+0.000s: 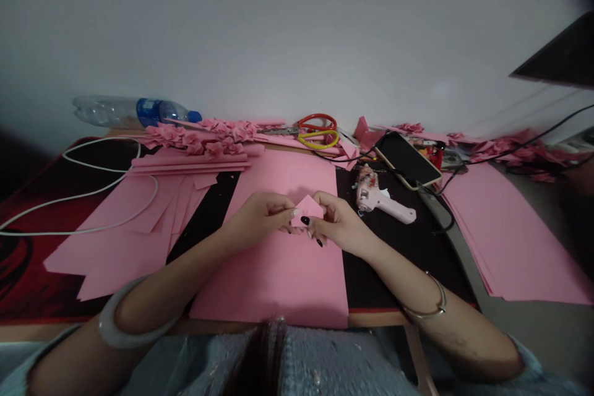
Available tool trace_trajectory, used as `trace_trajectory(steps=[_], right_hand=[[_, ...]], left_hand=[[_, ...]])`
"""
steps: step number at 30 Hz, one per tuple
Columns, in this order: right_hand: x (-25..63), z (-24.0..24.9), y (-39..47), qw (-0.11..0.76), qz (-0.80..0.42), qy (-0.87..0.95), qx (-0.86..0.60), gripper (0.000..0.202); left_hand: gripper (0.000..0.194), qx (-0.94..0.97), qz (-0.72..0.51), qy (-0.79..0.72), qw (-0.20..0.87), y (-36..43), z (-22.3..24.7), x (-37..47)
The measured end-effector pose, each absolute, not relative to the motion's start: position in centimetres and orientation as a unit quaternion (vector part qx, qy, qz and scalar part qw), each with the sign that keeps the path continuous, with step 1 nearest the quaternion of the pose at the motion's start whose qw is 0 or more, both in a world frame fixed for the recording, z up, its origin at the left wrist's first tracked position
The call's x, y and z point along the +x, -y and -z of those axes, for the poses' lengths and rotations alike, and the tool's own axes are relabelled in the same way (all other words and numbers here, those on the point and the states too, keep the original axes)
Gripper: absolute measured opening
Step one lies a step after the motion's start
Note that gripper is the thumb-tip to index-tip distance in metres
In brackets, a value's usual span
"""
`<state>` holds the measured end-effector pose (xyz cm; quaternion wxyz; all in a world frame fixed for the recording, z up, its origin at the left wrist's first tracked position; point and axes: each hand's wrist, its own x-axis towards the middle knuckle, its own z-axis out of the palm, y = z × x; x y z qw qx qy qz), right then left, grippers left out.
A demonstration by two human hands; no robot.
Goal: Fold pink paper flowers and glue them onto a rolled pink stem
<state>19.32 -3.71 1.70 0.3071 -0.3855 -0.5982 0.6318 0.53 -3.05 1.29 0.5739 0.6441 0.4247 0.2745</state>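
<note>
Between my two hands is a small folded piece of pink paper (308, 205), with a pointed top and creased sides. My left hand (262, 218) pinches its left edge, thumb in front. My right hand (341, 223), with dark nail polish, grips the right side with its thumb pressed on the front face. Fingers behind the paper are partly hidden. Both hands are above a large pink sheet (278, 278) lying on the dark desk mat. To the right of my right hand lies a pale pink glue gun (385, 203).
Scissors with red and yellow handles (318, 131), pink paper flowers (204, 136) and rolled paper (190, 164) lie along the wall. A phone (408, 159) rests among black cables. Pink sheets (515, 235) are stacked right; cut pieces (125, 216), a white cable (69, 198) and a plastic bottle (111, 111) lie left.
</note>
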Motion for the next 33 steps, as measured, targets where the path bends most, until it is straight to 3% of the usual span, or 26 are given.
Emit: trace_trajectory(steps=[11,16,21,25,33], right_hand=[[19.24,-1.31,3.77,0.298,-0.629,0.608,-0.382,0.011],[19.08,-0.83,3.56,0.376,-0.629,0.562,-0.382,0.032],[19.20,-1.12,3.52,0.440,-0.532,0.607,-0.393,0.042],[19.32,-1.30,3.72,0.441,-0.426,0.672,-0.415,0.043],[19.22,-1.15,3.73,0.439,-0.350,0.718,-0.411,0.019]], left_hand=[[0.025,0.648,-0.282,-0.454,0.543,3.42,-1.56,0.95],[0.023,0.567,-0.337,-0.466,0.589,3.25,-2.02,0.99],[0.027,0.506,-0.373,-0.460,0.627,2.96,-1.79,0.87],[0.028,0.487,-0.355,-0.446,0.661,3.05,-1.38,0.98],[0.037,0.476,-0.299,-0.434,0.704,3.10,-1.60,1.26]])
